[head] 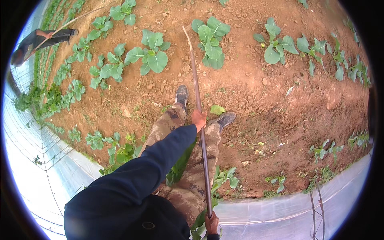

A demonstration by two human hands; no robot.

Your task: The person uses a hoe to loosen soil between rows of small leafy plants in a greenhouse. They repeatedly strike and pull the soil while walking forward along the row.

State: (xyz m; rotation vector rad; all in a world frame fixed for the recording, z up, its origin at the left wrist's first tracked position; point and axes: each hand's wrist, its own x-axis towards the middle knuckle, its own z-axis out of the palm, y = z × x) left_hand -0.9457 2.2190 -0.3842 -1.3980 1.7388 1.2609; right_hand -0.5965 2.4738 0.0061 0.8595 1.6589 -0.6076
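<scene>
A long brown wooden pole (196, 81) runs from beside my hip out over the soil and narrows to a pale, slightly bent tip. My left hand (199, 120) is closed around its middle, above the gap between my shoes. Lower down, my right hand (211, 223) grips the pole near its rear end. The far tip lies over bare soil, between two leafy cabbage-family plants (212, 42) (151, 52). No tool head shows on the pole. A loose yellow-green leaf (217, 109) lies on the ground by my right shoe (227, 119).
Rows of similar plants (274, 45) cross the reddish, cloddy soil. Leafy plants (124, 153) also grow close beside my legs. Plastic greenhouse sheeting (270, 213) borders the plot. At upper left, another person (54, 37) holds a long pole. A dark shape stands at the right rim.
</scene>
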